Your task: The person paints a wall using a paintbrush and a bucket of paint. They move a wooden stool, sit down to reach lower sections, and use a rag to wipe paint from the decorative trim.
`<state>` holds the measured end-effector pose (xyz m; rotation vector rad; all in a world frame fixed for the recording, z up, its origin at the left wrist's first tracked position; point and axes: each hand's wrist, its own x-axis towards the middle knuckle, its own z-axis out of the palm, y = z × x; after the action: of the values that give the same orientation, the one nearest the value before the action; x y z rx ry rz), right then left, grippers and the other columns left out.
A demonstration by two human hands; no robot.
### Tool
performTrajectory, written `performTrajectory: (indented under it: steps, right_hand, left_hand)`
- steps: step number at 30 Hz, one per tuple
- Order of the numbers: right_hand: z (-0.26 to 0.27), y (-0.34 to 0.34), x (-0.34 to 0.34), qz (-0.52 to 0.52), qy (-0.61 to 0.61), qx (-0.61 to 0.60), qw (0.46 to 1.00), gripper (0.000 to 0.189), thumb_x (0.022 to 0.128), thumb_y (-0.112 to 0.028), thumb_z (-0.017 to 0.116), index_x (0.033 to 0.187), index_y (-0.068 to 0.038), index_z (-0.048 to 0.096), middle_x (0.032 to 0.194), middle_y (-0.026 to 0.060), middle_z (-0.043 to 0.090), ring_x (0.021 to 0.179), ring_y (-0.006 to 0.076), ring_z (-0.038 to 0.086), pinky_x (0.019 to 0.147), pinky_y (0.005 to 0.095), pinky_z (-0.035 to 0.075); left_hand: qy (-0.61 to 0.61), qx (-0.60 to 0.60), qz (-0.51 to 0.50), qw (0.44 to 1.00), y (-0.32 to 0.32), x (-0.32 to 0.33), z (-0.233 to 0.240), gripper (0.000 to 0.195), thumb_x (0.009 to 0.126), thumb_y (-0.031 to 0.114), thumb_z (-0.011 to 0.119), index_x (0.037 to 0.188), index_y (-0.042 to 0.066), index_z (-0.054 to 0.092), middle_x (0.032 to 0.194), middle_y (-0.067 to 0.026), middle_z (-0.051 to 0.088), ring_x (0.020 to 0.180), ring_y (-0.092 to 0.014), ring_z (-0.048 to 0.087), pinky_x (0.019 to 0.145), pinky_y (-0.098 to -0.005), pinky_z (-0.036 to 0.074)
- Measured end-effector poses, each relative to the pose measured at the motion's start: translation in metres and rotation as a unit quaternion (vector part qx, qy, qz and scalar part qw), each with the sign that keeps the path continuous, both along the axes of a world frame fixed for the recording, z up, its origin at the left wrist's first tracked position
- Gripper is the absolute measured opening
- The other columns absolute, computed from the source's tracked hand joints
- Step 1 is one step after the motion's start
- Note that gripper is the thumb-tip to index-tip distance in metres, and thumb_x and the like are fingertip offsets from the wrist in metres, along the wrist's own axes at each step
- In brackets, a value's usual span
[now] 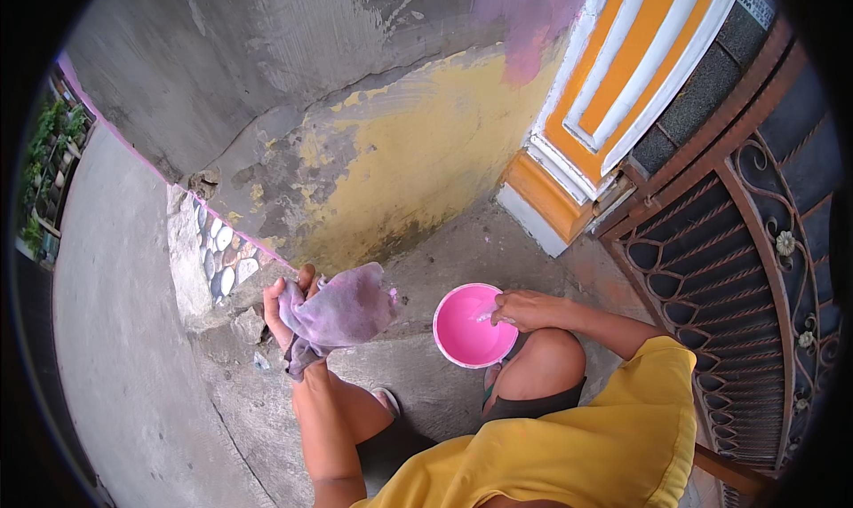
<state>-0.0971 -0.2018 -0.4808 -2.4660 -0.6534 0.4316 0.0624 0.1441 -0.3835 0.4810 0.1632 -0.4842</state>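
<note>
My left hand (274,308) grips a grey cloth (343,308) with purple-pink stains, bunched over the palm and draped past the fingers towards the wall. On the right, my right hand (530,310) is at the rim of a round pink tub (436,335) standing by my knee. Pink paint (466,321) fills part of the tub. Between the right fingers is a small whitish thing (488,313), smeared with pink, reaching over the paint. What it is cannot be made out.
Ahead rises a wall with bare grey plaster (200,75), worn yellow paint (413,148) and a pink-purple patch (526,15). An orange and white pillar (586,115) and a wrought-iron gate (720,295) stand right. Pebble inlay (223,255) and concrete pavement (126,295) lie left.
</note>
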Motion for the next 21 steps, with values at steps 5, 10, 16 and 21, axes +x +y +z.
performTrajectory:
  steps: [5,10,16,21]
  right_hand:
    - [0.021,0.001,0.011,-0.009,0.084,-0.039,0.996,0.032,0.076,0.001,0.057,0.106,-0.005,0.066,0.092,0.0181,0.065,0.087,0.0322,0.063,0.075,0.0387,0.050]
    - [0.009,-0.021,0.017,-0.114,0.125,0.083,0.982,0.024,0.084,-0.006,0.059,0.106,-0.004,0.065,0.092,0.0152,0.067,0.085,0.0247,0.066,0.074,0.0349,0.051]
    - [-0.006,-0.038,-0.002,-0.289,0.234,0.289,0.882,0.019,0.091,-0.009,0.057,0.105,0.002,0.063,0.083,0.0105,0.068,0.071,0.0156,0.067,0.063,0.0285,0.053]
    - [-0.008,-0.056,-0.027,-0.375,0.307,0.485,0.727,0.028,0.094,-0.016,0.055,0.115,0.003,0.057,0.093,0.0155,0.066,0.083,0.0196,0.066,0.076,0.0309,0.053]
  left_hand:
    - [-0.056,-0.111,-0.086,0.988,-0.001,0.005,-0.013,0.036,0.084,0.041,0.055,0.087,0.007,0.042,0.058,-0.0058,0.054,0.052,-0.019,0.056,0.047,-0.0277,0.046]
    - [-0.062,-0.074,-0.069,0.993,0.003,0.007,-0.017,0.037,0.084,0.041,0.055,0.089,0.005,0.046,0.061,-0.0052,0.055,0.053,-0.018,0.055,0.048,-0.0272,0.045]
    - [-0.069,-0.106,-0.104,0.986,0.008,0.009,-0.024,0.040,0.083,0.041,0.055,0.094,0.003,0.048,0.062,-0.0053,0.055,0.055,-0.019,0.056,0.051,-0.0284,0.047]
    - [-0.043,-0.044,-0.049,0.997,0.010,0.011,-0.026,0.048,0.083,0.041,0.055,0.100,-0.004,0.056,0.068,-0.0105,0.062,0.062,-0.023,0.062,0.058,-0.0318,0.053]
